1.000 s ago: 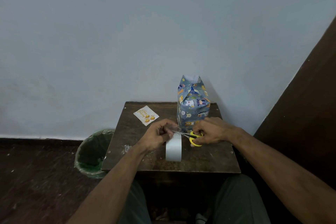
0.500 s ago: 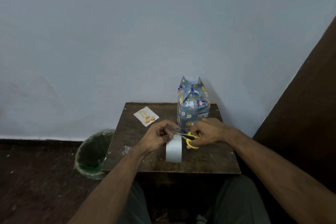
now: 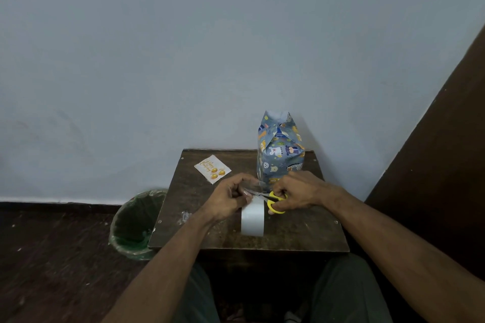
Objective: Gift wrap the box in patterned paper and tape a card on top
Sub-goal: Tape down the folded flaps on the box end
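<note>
On the floor at far left: a bin (image 3: 136, 223), lined with green plastic, touching the table's left edge.

Table (image 3: 301, 233): small, dark wood, set against the wall.

Card (image 3: 212, 172): white, lying flat at the table's rear left, well apart from the box. Gold balloons and gold script, probably "Happy Birthday", though it is too small to read with certainty. Judged light and thin; best lifted by an edge or corner.

Left hand (image 3: 231, 199): fingers curled, pinching the free end of a clear strip drawn up from the tape roll.

Tape roll (image 3: 252, 217): pale, standing on edge at centre front. The strip is judged sticky and limp, apt to fold onto itself; it wants holding taut by its ends.

Scissors (image 3: 273, 200): yellow handles, blades pointing left across the strip.

Right hand (image 3: 296, 193): fingers through and gripping the scissor handles.

Box (image 3: 280, 149): upright at the table's rear right, just behind the right hand, wrapped in blue-grey paper with cartoon animals; top flaps stand unsealed. Judged light, the paper creasing and tearing easily; hold by the flat sides. No brand legible.
</note>
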